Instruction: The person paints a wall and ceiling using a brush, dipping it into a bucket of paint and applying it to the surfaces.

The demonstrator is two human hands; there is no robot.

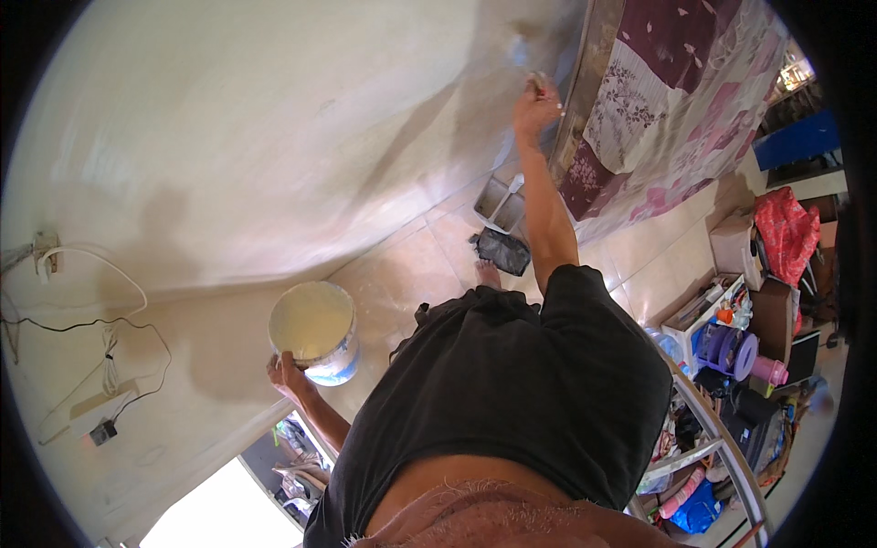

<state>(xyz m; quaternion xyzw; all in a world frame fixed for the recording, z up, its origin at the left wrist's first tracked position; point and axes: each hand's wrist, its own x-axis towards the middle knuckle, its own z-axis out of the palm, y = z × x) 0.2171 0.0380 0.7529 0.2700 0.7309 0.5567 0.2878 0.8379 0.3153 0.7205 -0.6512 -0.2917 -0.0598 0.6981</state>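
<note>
My left hand (289,374) grips the rim of a white plastic bucket (340,367) at its near left side. Pale yellow paint (312,320) fills much of the bucket's mouth, and blue marks show on its outer wall. With the arm stretched far forward, my right hand (537,108) is raised close to the wall (274,119), just left of a wooden door frame (585,68). Its fingers are closed, and what they hold is too small and blurred to name. Past the fingertips a pale bluish blur lies against the wall.
Below my right arm, a paint tray with a roller (498,205) and a black bag (503,251) lie on the tiled floor. A patterned curtain (630,110) hangs at the right. A ladder (722,447) and cluttered household goods stand near right. Cables (110,342) run along the left wall.
</note>
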